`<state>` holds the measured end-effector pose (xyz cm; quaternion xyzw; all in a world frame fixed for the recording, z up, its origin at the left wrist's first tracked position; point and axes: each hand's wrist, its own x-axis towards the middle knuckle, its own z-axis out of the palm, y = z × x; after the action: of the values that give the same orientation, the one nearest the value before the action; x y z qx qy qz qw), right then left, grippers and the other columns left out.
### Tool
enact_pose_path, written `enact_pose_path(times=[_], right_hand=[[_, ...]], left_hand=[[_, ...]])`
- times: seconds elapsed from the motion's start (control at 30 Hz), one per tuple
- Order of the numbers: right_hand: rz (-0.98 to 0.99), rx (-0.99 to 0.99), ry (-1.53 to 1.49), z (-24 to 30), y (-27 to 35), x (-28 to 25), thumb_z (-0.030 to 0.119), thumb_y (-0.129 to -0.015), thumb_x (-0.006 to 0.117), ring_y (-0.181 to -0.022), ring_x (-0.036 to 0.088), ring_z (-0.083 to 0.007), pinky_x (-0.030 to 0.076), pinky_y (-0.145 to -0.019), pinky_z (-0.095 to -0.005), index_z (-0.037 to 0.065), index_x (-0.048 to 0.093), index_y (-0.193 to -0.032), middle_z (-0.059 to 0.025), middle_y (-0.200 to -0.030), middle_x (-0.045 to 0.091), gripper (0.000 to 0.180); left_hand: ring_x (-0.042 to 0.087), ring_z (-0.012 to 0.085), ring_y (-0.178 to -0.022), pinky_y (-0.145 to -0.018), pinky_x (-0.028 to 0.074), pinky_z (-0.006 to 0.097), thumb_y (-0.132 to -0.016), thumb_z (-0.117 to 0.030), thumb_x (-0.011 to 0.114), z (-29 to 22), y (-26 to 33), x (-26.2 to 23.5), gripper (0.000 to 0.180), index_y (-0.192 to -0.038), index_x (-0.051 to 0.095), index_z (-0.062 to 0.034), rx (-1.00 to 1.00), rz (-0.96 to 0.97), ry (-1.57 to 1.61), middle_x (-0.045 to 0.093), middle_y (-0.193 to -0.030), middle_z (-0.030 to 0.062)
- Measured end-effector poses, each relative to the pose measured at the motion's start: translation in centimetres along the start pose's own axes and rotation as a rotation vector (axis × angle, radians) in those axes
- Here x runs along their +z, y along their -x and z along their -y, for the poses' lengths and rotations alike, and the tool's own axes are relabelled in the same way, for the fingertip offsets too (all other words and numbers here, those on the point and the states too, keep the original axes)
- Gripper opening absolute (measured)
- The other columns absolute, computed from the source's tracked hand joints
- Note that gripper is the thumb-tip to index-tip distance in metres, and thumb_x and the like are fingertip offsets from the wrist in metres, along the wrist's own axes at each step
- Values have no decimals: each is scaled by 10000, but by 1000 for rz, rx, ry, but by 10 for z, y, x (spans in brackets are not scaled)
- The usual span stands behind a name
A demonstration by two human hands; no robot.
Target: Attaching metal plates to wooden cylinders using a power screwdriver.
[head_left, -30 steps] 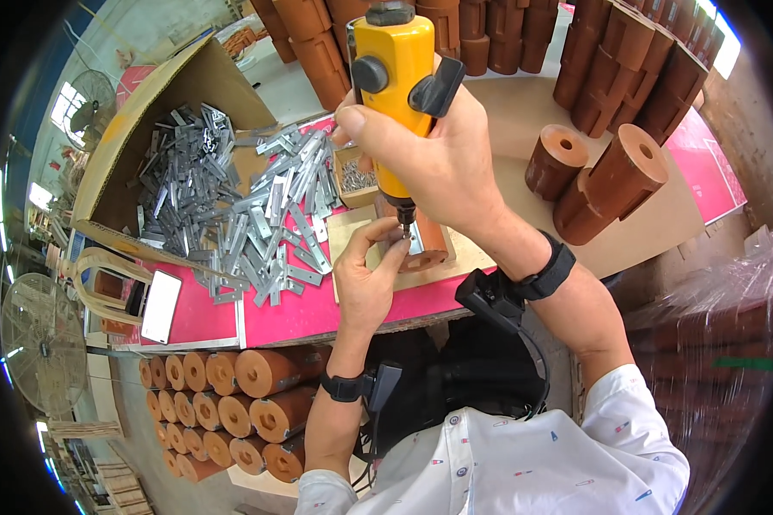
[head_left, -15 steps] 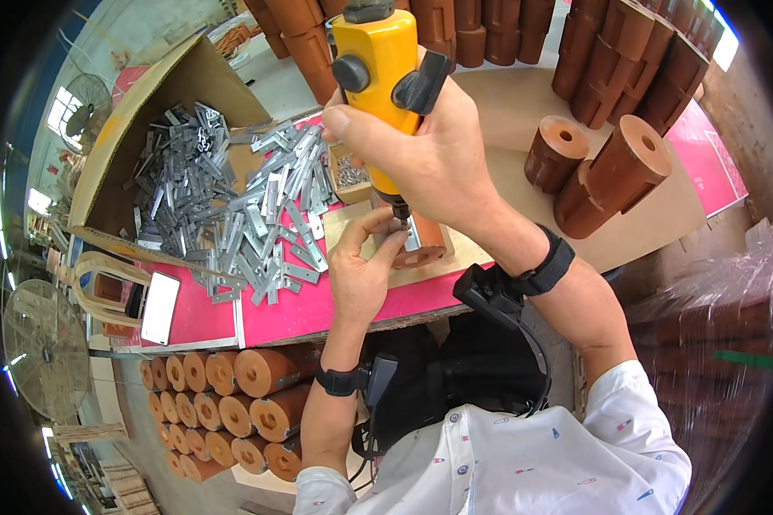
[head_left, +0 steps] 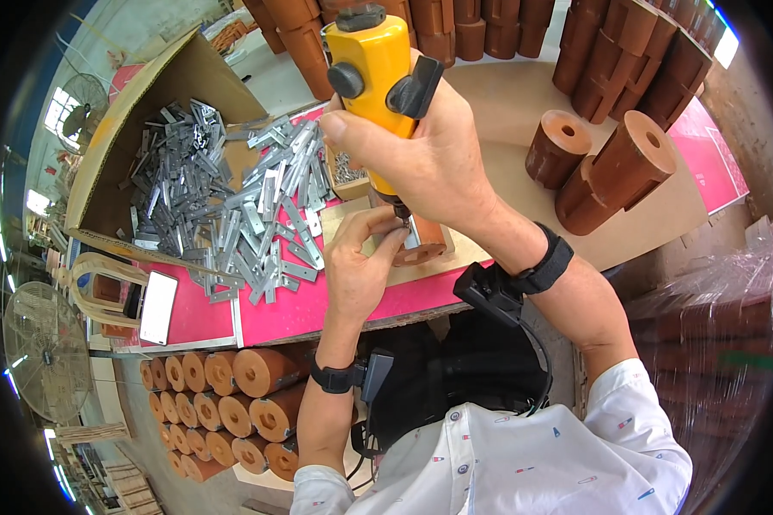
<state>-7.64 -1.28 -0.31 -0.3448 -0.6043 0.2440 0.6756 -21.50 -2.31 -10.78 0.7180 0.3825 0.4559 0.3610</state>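
Note:
My right hand (head_left: 434, 150) is wrapped round a yellow power screwdriver (head_left: 378, 86) with black knobs, its bit pointing down. Under the bit lies a brown cylindrical piece (head_left: 423, 251) with a metal plate (head_left: 418, 230) along its top. At the bit's tip, thumb and forefinger of my left hand (head_left: 358, 262) are pinched together; what sits between them is too small to make out. The cylinder rests on a light wooden board (head_left: 461, 251), partly hidden behind my hands.
Left of my hands, many metal plates (head_left: 283, 197) spill from a cardboard box (head_left: 103, 180). A small box of screws (head_left: 345, 172) stands behind the work. Two brown cylinders (head_left: 623, 172) are at the right, more stacked behind. Below the table edge lie rows of cylinders (head_left: 266, 373).
The screwdriver and my right hand have shifted very slightly to the left. My left hand stays pinched at the bit's tip.

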Motion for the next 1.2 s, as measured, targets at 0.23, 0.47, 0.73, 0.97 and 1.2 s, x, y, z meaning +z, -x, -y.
enact_pose_path(times=[0.23,0.47,0.73,0.97,1.2], right_hand=[[18,-22,24,-3,1,0,199,-790,747,-779,607,-127,505,-715,-281,-18,502,-1174,-71,-875,631,505],[40,-77,81,-4,4,0,171,-783,723,-776,636,-162,509,-719,-299,-8,492,-1177,-95,-869,637,490],[42,-39,-1,-6,6,4,109,-798,717,-799,624,-150,506,-722,-290,18,484,-1142,-71,-887,634,425],[34,-27,5,-7,6,4,146,-777,726,-755,660,-211,517,-690,-326,14,445,-1193,-114,-857,644,519],[42,-18,-3,-11,9,0,150,-780,726,-726,645,-204,514,-676,-318,12,441,-1188,-112,-849,627,516]], left_hand=[[679,199,-842,-763,505,308,-774,3,716,-2,-1,-1,237,-1005,665,0,-10,10,-13,684,-908,106],[575,261,-1110,-913,448,372,-699,-104,791,-3,-3,-9,457,-1114,619,-20,6,132,-83,594,-1176,133],[446,307,-1213,-1030,364,406,-628,-224,864,2,-19,-13,861,-1358,435,-62,-175,433,73,469,-1272,122],[444,284,-1228,-1037,360,400,-590,-262,901,15,-19,-11,925,-1358,429,-53,-228,425,69,467,-1279,109],[427,264,-1266,-1051,346,384,-577,-249,910,18,-18,-9,957,-1370,414,-47,-255,400,147,461,-1316,97]])
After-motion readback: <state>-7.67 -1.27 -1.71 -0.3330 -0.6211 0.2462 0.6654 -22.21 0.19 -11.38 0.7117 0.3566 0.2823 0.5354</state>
